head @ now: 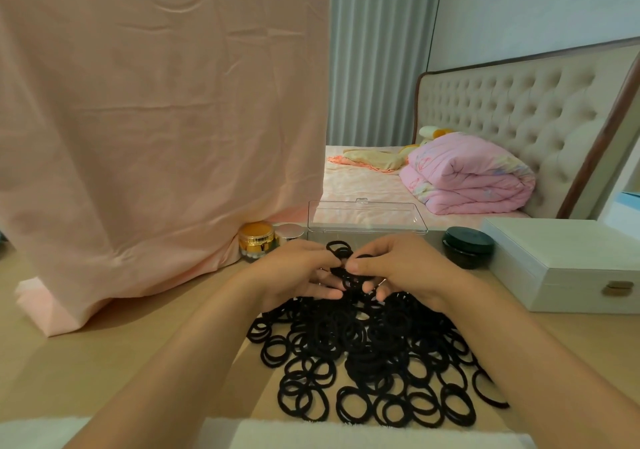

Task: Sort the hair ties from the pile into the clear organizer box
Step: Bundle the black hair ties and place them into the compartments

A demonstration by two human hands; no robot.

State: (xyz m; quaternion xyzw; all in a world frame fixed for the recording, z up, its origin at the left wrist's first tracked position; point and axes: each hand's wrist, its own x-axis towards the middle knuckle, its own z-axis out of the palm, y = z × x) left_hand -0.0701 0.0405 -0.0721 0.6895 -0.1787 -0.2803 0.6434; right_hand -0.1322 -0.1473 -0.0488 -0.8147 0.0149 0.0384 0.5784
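A big pile of black hair ties (pixel 374 355) spreads over the wooden table in front of me. Behind it stands the clear organizer box (pixel 367 218) with its lid raised; my hands hide its lower part. My left hand (pixel 298 272) and my right hand (pixel 401 268) meet at the far end of the pile, just in front of the box. Both have curled fingers and hold a bunch of black hair ties (pixel 341 258) between them, thumbs nearly touching.
A gold jar (pixel 258 240) and a silver-lidded jar (pixel 290 232) stand left of the box against a hanging pink cloth (pixel 156 119). A dark round jar (pixel 469 246) and a white case (pixel 568 261) sit to the right. A bed lies behind.
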